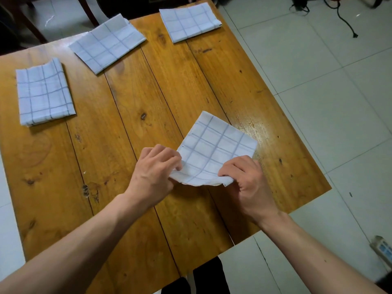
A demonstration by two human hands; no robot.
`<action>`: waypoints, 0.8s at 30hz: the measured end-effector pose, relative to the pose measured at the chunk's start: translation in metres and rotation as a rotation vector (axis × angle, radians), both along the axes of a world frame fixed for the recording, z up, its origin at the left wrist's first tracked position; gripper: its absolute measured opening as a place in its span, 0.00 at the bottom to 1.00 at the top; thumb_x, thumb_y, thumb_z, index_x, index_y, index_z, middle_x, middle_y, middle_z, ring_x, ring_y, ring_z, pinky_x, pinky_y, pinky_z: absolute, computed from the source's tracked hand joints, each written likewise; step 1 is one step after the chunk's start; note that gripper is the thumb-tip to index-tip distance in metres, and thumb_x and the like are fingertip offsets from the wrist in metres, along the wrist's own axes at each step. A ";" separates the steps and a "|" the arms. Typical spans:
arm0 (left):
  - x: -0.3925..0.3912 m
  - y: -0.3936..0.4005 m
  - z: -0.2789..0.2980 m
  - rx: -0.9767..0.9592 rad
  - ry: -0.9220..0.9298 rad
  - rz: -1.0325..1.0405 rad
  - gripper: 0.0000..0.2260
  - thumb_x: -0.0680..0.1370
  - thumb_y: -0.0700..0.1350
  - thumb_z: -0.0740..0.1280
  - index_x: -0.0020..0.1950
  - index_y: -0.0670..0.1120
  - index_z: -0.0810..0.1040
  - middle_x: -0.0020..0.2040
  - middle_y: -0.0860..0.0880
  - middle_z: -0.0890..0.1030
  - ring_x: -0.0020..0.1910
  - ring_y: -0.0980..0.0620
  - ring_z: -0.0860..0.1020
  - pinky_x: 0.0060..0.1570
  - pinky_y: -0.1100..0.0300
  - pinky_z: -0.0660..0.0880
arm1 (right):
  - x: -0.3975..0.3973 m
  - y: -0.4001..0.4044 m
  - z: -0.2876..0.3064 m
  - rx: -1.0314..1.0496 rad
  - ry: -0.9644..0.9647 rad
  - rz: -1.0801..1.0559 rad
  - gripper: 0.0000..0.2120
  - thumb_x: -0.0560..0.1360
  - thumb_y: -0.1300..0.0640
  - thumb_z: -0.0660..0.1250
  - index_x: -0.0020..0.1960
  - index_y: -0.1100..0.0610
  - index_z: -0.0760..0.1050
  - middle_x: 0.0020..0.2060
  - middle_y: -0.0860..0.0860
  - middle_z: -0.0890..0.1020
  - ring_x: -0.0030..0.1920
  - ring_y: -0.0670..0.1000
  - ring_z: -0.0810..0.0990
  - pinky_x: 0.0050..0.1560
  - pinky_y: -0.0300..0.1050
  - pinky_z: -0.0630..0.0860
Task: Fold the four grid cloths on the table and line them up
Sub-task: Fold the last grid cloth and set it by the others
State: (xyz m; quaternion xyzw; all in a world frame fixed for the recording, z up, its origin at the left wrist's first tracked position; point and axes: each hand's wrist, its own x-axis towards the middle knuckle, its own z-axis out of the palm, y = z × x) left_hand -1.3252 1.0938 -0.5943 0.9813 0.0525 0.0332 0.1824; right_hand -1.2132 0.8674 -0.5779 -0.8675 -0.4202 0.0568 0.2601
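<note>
1. Last fold in hand: fourth cloth (216, 149) at lower centre of the frame, near edge lifted off the table (106, 166).
2. Left hand (156, 170) and right hand (246, 177) each pinching a near corner.
3. Three folded cloths (43, 92) (107, 43) (189, 21) along the upper left.
4. Next, likely: lay flat, then line up with the others.

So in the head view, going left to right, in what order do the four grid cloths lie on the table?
Left folded cloth → tilted folded cloth → far folded cloth → cloth held in both hands.
</note>
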 end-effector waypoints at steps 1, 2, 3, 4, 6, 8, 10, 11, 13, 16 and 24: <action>0.000 0.001 -0.001 -0.004 0.001 -0.027 0.16 0.60 0.34 0.72 0.43 0.48 0.77 0.50 0.53 0.81 0.50 0.46 0.77 0.48 0.52 0.67 | 0.001 -0.004 -0.002 0.004 -0.004 -0.004 0.10 0.70 0.65 0.75 0.46 0.53 0.80 0.44 0.45 0.80 0.49 0.49 0.76 0.46 0.49 0.70; -0.001 0.000 -0.001 -0.011 -0.006 -0.053 0.14 0.61 0.36 0.72 0.43 0.48 0.76 0.49 0.53 0.81 0.49 0.46 0.77 0.49 0.52 0.68 | 0.002 -0.008 -0.003 0.003 -0.013 -0.006 0.08 0.70 0.64 0.75 0.46 0.54 0.80 0.45 0.46 0.80 0.49 0.49 0.76 0.46 0.48 0.70; -0.004 -0.002 0.001 -0.017 -0.013 -0.076 0.13 0.63 0.38 0.73 0.43 0.48 0.76 0.48 0.53 0.81 0.49 0.46 0.77 0.49 0.52 0.68 | 0.003 -0.012 -0.004 -0.006 -0.029 -0.010 0.07 0.70 0.63 0.75 0.45 0.55 0.80 0.46 0.48 0.80 0.49 0.50 0.76 0.46 0.46 0.69; -0.007 -0.004 0.003 -0.024 -0.020 -0.098 0.12 0.64 0.39 0.73 0.43 0.48 0.76 0.47 0.52 0.81 0.49 0.46 0.78 0.49 0.51 0.69 | 0.004 -0.016 -0.005 -0.020 -0.046 -0.016 0.08 0.69 0.64 0.75 0.45 0.56 0.79 0.47 0.49 0.80 0.50 0.51 0.76 0.46 0.45 0.68; -0.015 -0.012 0.006 -0.048 -0.020 -0.146 0.12 0.64 0.40 0.75 0.44 0.48 0.76 0.48 0.52 0.81 0.50 0.46 0.78 0.50 0.51 0.71 | 0.006 -0.023 -0.009 -0.056 -0.051 -0.023 0.11 0.66 0.65 0.75 0.46 0.57 0.79 0.50 0.51 0.81 0.53 0.52 0.76 0.46 0.45 0.68; -0.024 -0.018 0.007 -0.079 0.010 -0.200 0.14 0.64 0.40 0.76 0.44 0.49 0.74 0.52 0.52 0.82 0.53 0.47 0.77 0.51 0.52 0.71 | 0.006 -0.028 -0.013 -0.091 -0.014 -0.019 0.16 0.62 0.66 0.76 0.46 0.57 0.77 0.51 0.51 0.81 0.55 0.53 0.77 0.47 0.46 0.71; -0.030 -0.021 0.005 -0.100 0.064 -0.223 0.15 0.64 0.41 0.76 0.45 0.50 0.73 0.59 0.51 0.81 0.59 0.48 0.76 0.55 0.53 0.71 | 0.005 -0.029 -0.017 -0.116 0.012 -0.030 0.17 0.62 0.69 0.76 0.47 0.55 0.76 0.51 0.50 0.82 0.54 0.53 0.77 0.47 0.47 0.72; -0.032 -0.021 0.005 -0.108 0.092 -0.219 0.16 0.64 0.42 0.76 0.45 0.50 0.73 0.62 0.51 0.80 0.61 0.48 0.76 0.56 0.53 0.71 | 0.005 -0.029 -0.019 -0.117 0.014 -0.036 0.16 0.65 0.69 0.74 0.46 0.55 0.75 0.49 0.50 0.82 0.53 0.53 0.78 0.47 0.47 0.72; -0.032 -0.020 0.003 -0.112 0.142 -0.197 0.18 0.63 0.43 0.77 0.46 0.51 0.72 0.65 0.50 0.79 0.64 0.47 0.74 0.58 0.52 0.71 | 0.005 -0.028 -0.023 -0.103 0.024 -0.048 0.13 0.69 0.69 0.71 0.46 0.54 0.74 0.47 0.50 0.82 0.51 0.54 0.78 0.46 0.47 0.73; -0.027 -0.017 -0.001 -0.093 0.161 -0.148 0.22 0.60 0.35 0.73 0.49 0.50 0.71 0.66 0.50 0.77 0.64 0.46 0.73 0.57 0.53 0.69 | 0.007 -0.028 -0.024 -0.078 0.032 -0.062 0.12 0.70 0.69 0.70 0.46 0.55 0.74 0.45 0.51 0.81 0.49 0.53 0.78 0.45 0.48 0.74; -0.019 -0.009 -0.012 -0.084 0.033 -0.076 0.22 0.65 0.29 0.74 0.49 0.50 0.72 0.57 0.54 0.80 0.57 0.50 0.74 0.50 0.55 0.70 | 0.009 -0.033 -0.024 -0.073 -0.006 -0.084 0.14 0.66 0.67 0.74 0.48 0.56 0.78 0.44 0.49 0.82 0.48 0.53 0.79 0.41 0.50 0.72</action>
